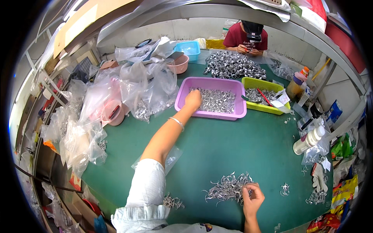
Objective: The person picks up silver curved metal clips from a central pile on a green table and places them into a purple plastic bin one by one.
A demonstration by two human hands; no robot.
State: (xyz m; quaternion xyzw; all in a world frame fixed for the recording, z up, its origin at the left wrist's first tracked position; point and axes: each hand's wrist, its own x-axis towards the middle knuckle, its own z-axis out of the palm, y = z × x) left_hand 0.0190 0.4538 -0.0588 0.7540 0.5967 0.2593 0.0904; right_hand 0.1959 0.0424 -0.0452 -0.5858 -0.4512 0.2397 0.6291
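My left arm stretches forward, and my left hand (193,100), its fingers curled closed, is over the left side of a purple tray (221,115). Small shiny curved metal pieces (217,101) cover the tray's bottom. What those fingers hold, if anything, is hidden. Close to me, my right hand (252,196) is pinched at the right edge of a loose pile of thin curved metal pieces (227,188). Anything between its fingertips is too small to make out. A smaller heap of similar pieces (173,202) lies beside my left sleeve, and a few pieces (285,189) lie farther right.
A green tray (272,110) with metal parts and a red-handled tool stands right of the purple one. Behind it are heaped metal rings (233,64) and a co-worker (244,39). Plastic bags (147,85) crowd the left; a white bottle (309,140) and glove (318,176) are right.
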